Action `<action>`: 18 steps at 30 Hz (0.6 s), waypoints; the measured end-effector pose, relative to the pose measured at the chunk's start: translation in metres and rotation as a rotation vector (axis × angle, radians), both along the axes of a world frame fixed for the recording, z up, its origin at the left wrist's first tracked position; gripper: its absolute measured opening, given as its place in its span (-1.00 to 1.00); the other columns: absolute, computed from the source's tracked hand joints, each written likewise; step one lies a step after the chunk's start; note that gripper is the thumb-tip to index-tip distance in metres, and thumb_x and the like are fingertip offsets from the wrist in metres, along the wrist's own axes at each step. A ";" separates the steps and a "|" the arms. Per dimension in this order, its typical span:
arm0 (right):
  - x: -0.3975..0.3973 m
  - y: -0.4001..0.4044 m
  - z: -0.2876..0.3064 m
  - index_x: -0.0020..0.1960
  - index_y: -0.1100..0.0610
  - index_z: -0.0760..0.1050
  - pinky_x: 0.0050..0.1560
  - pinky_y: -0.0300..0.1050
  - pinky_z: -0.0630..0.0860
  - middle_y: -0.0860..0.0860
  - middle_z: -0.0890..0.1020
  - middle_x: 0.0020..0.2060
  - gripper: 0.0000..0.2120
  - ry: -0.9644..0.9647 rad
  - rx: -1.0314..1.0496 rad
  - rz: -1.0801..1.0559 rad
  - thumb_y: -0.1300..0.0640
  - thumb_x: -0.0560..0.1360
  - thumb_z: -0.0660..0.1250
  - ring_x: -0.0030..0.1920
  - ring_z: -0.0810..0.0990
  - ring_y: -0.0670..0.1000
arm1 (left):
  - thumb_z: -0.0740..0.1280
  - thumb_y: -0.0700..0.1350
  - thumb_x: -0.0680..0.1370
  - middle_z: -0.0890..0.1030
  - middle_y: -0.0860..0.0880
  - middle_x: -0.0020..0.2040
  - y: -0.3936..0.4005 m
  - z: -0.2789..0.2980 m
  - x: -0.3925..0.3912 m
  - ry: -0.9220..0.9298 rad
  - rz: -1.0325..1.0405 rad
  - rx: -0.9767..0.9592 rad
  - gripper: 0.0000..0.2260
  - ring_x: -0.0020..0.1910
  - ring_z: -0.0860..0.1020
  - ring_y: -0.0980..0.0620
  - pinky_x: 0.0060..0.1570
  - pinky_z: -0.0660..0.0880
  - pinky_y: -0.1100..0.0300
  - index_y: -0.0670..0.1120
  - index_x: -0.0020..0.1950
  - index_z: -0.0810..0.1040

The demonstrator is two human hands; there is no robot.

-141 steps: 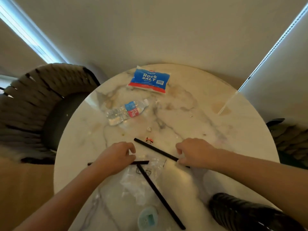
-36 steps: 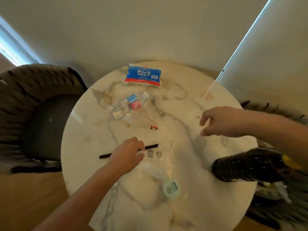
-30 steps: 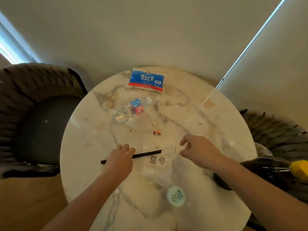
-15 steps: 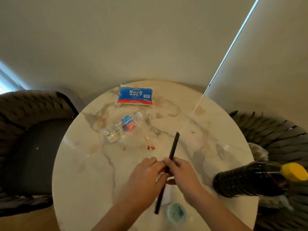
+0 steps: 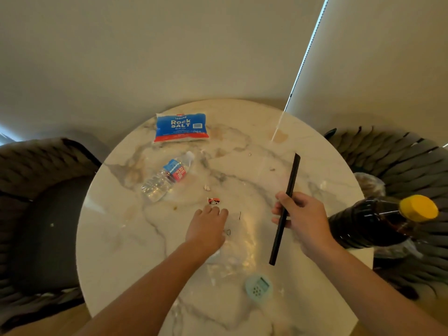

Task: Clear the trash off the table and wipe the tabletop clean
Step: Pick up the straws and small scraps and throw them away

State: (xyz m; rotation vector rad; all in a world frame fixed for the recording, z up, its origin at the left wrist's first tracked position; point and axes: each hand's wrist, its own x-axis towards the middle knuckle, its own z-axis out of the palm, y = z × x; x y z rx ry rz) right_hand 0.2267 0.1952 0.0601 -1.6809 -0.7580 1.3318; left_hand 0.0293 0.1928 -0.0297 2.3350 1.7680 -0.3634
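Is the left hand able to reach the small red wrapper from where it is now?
Probably yes. The left hand lies flat on the table with its fingertips just short of the red wrapper, and nothing stands between them.

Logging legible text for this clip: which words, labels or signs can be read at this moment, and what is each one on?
"Iodized Rock SALT": on the blue salt bag; its smaller print is too blurred to read.
"RE FRE": red part of the plastic water bottle's label, only partly legible.
Small red wrapper: white letters, unreadable.
Round teal timer: display blurred.
Clear plastic bag: black symbols, indistinct.
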 end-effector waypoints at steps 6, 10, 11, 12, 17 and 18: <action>-0.009 -0.002 0.000 -0.12 0.26 0.58 -0.19 0.02 0.65 0.06 0.59 -0.35 -0.84 0.018 0.005 0.006 0.17 0.56 0.33 -0.31 0.62 -0.01 | 0.30 0.00 0.48 0.59 -0.08 0.06 0.014 0.020 -0.024 -0.168 0.249 -0.099 -0.76 0.10 0.51 -0.09 0.06 0.40 0.09 -0.08 0.09 0.55; -0.021 0.005 0.013 -0.11 0.23 0.58 -0.25 -0.04 0.64 0.08 0.58 -0.30 -0.84 0.013 0.035 0.031 0.16 0.56 0.33 -0.31 0.63 -0.03 | 0.45 -0.03 0.29 0.65 -0.08 -0.14 0.019 0.053 -0.045 -0.529 0.524 -0.272 -0.78 -0.12 0.59 -0.03 -0.10 0.48 0.12 -0.12 -0.15 0.61; -0.024 0.008 0.020 -0.11 0.23 0.58 -0.26 -0.05 0.65 0.08 0.58 -0.30 -0.84 0.010 0.052 0.039 0.15 0.56 0.33 -0.32 0.63 -0.03 | 0.46 -0.05 0.25 0.65 -0.09 -0.20 0.020 0.063 -0.050 -0.656 0.567 -0.302 -0.81 -0.20 0.58 0.00 -0.12 0.49 0.11 -0.13 -0.23 0.62; -0.027 0.013 0.029 -0.11 0.24 0.58 -0.26 -0.04 0.66 0.09 0.58 -0.29 -0.84 0.005 0.074 0.049 0.15 0.56 0.33 -0.32 0.63 -0.03 | 0.48 -0.09 0.27 0.65 -0.11 -0.23 0.021 0.075 -0.053 -0.772 0.595 -0.308 -0.85 -0.23 0.57 0.02 -0.10 0.50 0.09 -0.14 -0.25 0.63; -0.029 0.053 0.089 -0.07 0.23 0.58 -0.21 0.00 0.67 0.09 0.58 -0.28 -0.83 -0.062 0.224 0.089 0.12 0.57 0.32 -0.29 0.62 -0.02 | 0.38 -0.15 0.52 0.58 0.03 -0.16 0.044 0.133 -0.049 -1.015 0.693 -0.230 -0.91 -0.15 0.51 0.14 -0.11 0.44 0.21 0.01 -0.16 0.54; -0.025 0.065 0.103 -0.10 0.20 0.58 -0.20 0.00 0.67 0.08 0.58 -0.28 -0.84 -0.070 0.251 0.093 0.12 0.57 0.32 -0.28 0.62 -0.02 | 0.37 -0.14 0.53 0.59 0.04 -0.13 0.053 0.143 -0.045 -1.052 0.703 -0.220 -0.91 -0.10 0.53 0.09 -0.03 0.45 0.15 0.03 -0.14 0.54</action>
